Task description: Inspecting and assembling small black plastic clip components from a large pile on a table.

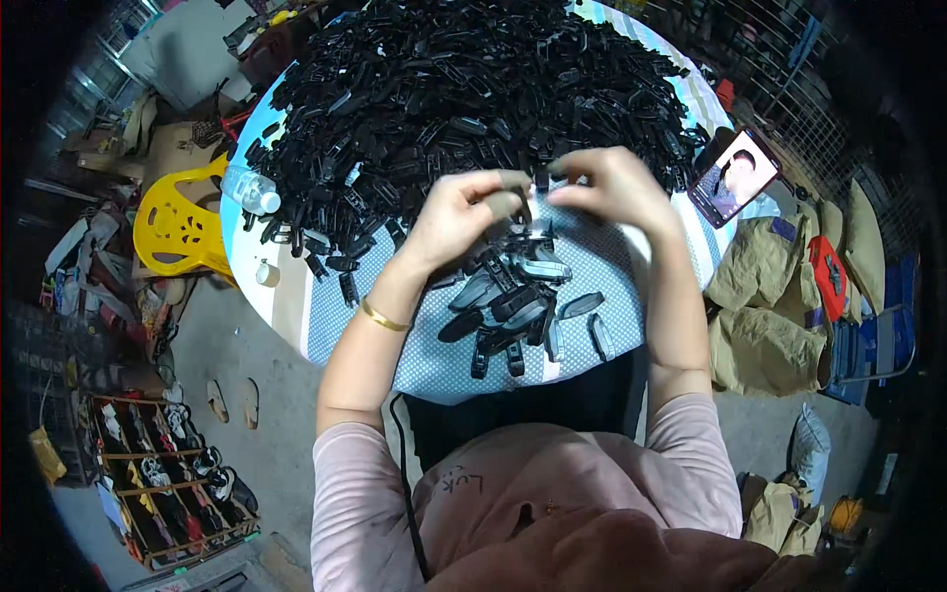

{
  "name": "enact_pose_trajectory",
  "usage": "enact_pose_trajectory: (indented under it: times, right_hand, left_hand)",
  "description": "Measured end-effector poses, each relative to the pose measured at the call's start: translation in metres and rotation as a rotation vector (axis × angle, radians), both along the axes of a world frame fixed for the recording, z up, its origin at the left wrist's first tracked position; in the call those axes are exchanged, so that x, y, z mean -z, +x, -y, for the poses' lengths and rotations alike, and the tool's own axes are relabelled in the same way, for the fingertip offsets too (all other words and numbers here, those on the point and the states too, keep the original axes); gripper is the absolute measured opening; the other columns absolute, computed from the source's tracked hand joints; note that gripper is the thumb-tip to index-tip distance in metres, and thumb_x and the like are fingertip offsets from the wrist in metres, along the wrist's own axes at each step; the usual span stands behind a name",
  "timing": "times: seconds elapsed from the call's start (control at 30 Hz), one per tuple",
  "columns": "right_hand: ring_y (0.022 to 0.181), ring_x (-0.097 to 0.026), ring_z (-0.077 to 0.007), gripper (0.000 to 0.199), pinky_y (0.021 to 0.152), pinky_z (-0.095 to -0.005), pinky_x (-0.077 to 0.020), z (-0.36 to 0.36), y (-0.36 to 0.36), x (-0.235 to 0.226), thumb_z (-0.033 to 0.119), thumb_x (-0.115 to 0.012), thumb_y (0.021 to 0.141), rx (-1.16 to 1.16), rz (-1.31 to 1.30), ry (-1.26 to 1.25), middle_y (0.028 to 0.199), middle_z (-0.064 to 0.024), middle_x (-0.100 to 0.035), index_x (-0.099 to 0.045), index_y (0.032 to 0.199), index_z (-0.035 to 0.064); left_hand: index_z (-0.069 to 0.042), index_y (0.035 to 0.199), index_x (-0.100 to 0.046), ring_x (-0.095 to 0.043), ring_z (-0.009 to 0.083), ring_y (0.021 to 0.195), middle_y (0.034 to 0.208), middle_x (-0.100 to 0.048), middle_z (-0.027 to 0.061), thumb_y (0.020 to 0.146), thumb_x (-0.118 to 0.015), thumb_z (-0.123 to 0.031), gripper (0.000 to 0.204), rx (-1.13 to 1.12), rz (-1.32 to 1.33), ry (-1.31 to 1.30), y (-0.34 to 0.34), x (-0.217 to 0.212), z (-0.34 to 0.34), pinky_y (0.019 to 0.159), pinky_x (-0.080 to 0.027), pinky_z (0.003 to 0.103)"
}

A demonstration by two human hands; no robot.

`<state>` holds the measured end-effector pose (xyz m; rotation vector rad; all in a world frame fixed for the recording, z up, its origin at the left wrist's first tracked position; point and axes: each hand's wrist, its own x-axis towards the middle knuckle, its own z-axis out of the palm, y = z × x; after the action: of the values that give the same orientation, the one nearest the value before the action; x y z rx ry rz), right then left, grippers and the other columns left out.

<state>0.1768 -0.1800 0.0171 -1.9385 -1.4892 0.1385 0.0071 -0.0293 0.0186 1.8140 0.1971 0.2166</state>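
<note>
My left hand (456, 215) is over the near part of the round table, its thumb and fingers pinched on a small black plastic part (525, 205). Facing it, my right hand (614, 192) has curled fingers and thumb at another small dark piece, too blurred to name. Both sets of fingertips nearly meet. Below them lies a small heap of black and grey clip-like plastic parts (513, 296), with several single ones toward the table's near edge. Beyond my hands a large pile of the same black parts (473, 109) covers most of the table.
A patterned cloth covers the round table (444, 370). On its left are a clear plastic bottle (253, 191) and a small pale cup (266, 273); at right stands a lit phone (736, 178). Around it are a yellow chair (178, 225), brown sacks (769, 350) and a shoe rack (173, 483).
</note>
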Motion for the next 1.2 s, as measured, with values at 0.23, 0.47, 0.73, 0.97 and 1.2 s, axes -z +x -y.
enact_pose_trajectory:
  times: [0.23, 0.47, 0.73, 0.97, 1.2]
  right_hand:
    - [0.083, -0.062, -0.0296, 0.045, 0.074, -0.0376, -0.0493, 0.001, 0.021, 0.025, 0.033, -0.076, 0.059, 0.166, 0.428, -0.437, 0.084, -0.0156, -0.064, -0.066, 0.090, 0.0034]
    - [0.084, -0.061, -0.0333, 0.037, 0.077, -0.0383, -0.0480, -0.015, 0.011, 0.030, 0.027, -0.071, 0.058, 0.089, 0.194, -0.437, 0.083, -0.0213, -0.063, -0.063, 0.079, -0.0018]
    - [0.081, -0.062, -0.0315, 0.029, 0.072, -0.0372, -0.0478, -0.013, 0.032, 0.029, 0.029, -0.059, 0.078, 0.127, -0.088, -0.212, 0.084, -0.0175, -0.065, -0.066, 0.087, 0.0025]
    - [0.073, -0.063, -0.0276, 0.037, 0.065, -0.0356, -0.0487, -0.008, 0.042, 0.035, 0.024, -0.071, 0.059, -0.114, -0.041, -0.450, 0.079, -0.0160, -0.065, -0.065, 0.087, 0.0010]
    - [0.077, -0.061, -0.0340, 0.028, 0.068, -0.0398, -0.0489, -0.013, 0.031, 0.040, 0.021, -0.061, 0.062, 0.057, 0.221, -0.356, 0.081, -0.0207, -0.063, -0.066, 0.082, 0.0022]
  left_hand:
    - [0.000, 0.101, -0.064, -0.063, 0.0149, 0.077, 0.087, -0.067, 0.0100, 0.077, -0.064, -0.013, 0.027, 0.365, -0.033, 0.318, 0.009, 0.010, 0.019, 0.073, -0.049, 0.026]
    - [-0.003, 0.092, -0.065, -0.059, 0.0224, 0.078, 0.086, -0.063, 0.0098, 0.073, -0.064, -0.008, 0.020, 0.003, 0.202, 0.651, 0.024, 0.033, 0.016, 0.071, -0.048, 0.030]
    - [-0.005, 0.093, -0.065, -0.056, 0.0255, 0.087, 0.092, -0.059, 0.0083, 0.069, -0.066, -0.005, 0.024, 0.083, 0.348, 0.803, 0.033, 0.035, 0.021, 0.077, -0.046, 0.035]
    - [-0.009, 0.084, -0.068, -0.050, 0.0267, 0.095, 0.095, -0.055, 0.0103, 0.070, -0.061, -0.007, 0.016, 0.387, 0.189, 1.030, 0.063, 0.037, 0.031, 0.082, -0.045, 0.035]
    - [-0.006, 0.077, -0.066, -0.054, 0.0267, 0.084, 0.087, -0.060, 0.0096, 0.072, -0.060, -0.013, 0.011, 0.261, 0.160, 1.006, 0.059, 0.045, 0.030, 0.076, -0.045, 0.036]
